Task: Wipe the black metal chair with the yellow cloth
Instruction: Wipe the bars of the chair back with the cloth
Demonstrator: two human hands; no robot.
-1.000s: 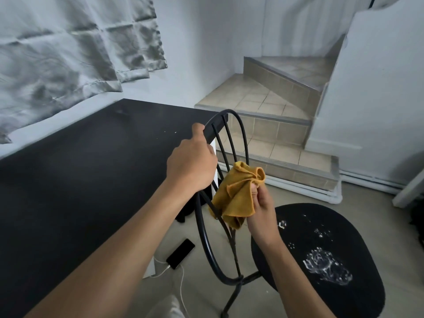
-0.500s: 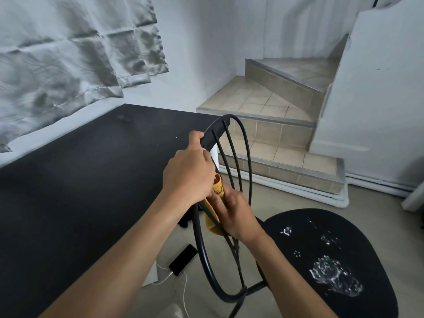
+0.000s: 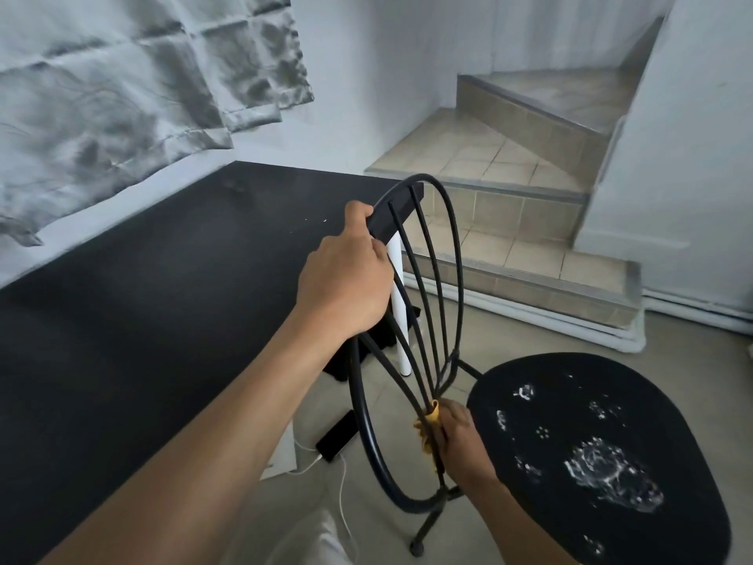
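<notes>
The black metal chair (image 3: 452, 254) stands in front of me, its looped backrest of thin rods turned edge-on and its round black seat (image 3: 591, 454) spotted with white wet marks to the right. My left hand (image 3: 346, 279) grips the left side of the backrest loop near the top. Low down where the rods meet, my right hand (image 3: 460, 442) holds the yellow cloth (image 3: 430, 426) wrapped around the rods. Only a small fold of the cloth shows beside my fingers.
A black table (image 3: 142, 299) with a white leg (image 3: 399, 303) fills the left. On the floor under its edge lies a dark phone (image 3: 338, 436) with a white cable. Tiled steps (image 3: 509, 222) rise behind the chair, and a grey curtain (image 3: 122, 95) hangs at upper left.
My right hand has slid the cloth down the backrest rods from mid-height to their base. The left hand has kept its grip on the loop.
</notes>
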